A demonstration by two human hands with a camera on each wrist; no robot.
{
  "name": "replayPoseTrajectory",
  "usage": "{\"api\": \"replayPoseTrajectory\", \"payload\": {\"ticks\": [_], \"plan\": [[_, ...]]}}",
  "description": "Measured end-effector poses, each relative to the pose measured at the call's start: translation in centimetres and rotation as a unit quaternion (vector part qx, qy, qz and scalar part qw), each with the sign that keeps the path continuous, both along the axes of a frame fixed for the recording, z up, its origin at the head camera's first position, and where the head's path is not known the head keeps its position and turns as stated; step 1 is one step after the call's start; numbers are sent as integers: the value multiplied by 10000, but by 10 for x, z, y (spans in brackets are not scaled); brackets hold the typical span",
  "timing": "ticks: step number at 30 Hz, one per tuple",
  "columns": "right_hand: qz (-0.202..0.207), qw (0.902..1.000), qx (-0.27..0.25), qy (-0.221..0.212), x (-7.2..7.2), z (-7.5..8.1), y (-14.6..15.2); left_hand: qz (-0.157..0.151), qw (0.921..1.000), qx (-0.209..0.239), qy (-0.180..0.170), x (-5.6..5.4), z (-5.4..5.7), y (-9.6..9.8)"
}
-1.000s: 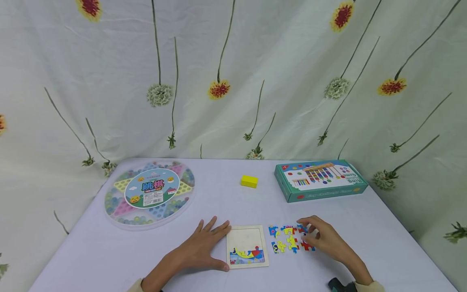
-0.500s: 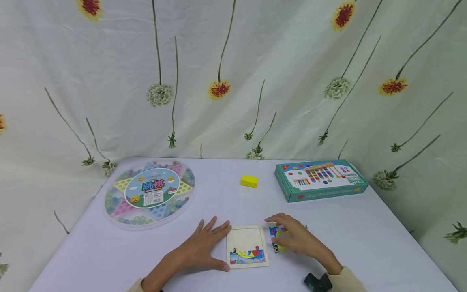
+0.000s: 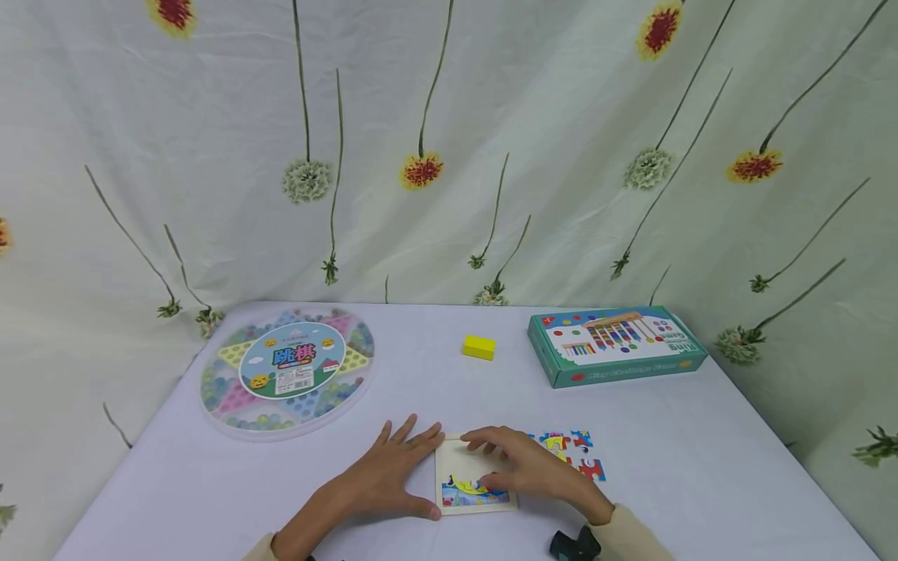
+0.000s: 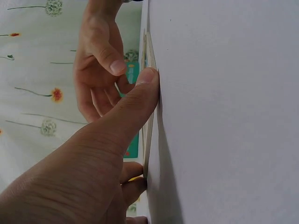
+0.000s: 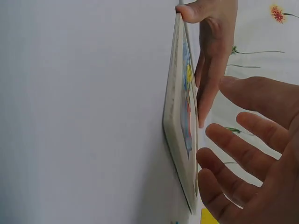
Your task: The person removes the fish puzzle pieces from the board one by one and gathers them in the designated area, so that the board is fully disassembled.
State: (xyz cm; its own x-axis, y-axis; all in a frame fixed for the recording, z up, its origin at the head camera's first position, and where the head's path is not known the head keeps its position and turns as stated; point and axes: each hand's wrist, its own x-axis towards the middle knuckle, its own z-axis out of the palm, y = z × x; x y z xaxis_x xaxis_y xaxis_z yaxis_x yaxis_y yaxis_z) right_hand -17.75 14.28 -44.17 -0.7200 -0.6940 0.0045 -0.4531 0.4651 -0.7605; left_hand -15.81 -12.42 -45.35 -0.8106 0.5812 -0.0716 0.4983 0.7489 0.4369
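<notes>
Head view, right hand (image 3: 526,463): above the board, loosely bent, thumb and fingers apart; I see nothing in it.
Left hand (image 3: 393,475): fingers spread wide, touching the board's left edge.
Puzzle board (image 3: 454,460): on the table (image 3: 210,499), with picture bits (image 3: 452,497) along its near side.
Loose pieces (image 3: 592,469): just right of the board, some hidden.
Trouble: I think a low, dragging right hand could knock the bits loose.
Change: half a second ago, I saw it over the loose pieces.
</notes>
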Motion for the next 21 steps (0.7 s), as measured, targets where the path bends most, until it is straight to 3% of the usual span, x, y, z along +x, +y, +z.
{"api": "replayPoseTrajectory", "payload": {"ticks": [7,21], "plan": [[134,9998,52,-113,0,-1,-11,-44,10000,13,-23,0,1,0],[408,9981,344,303,-2,-9,-18,-77,9999,89,-24,0,0,-2]]}}
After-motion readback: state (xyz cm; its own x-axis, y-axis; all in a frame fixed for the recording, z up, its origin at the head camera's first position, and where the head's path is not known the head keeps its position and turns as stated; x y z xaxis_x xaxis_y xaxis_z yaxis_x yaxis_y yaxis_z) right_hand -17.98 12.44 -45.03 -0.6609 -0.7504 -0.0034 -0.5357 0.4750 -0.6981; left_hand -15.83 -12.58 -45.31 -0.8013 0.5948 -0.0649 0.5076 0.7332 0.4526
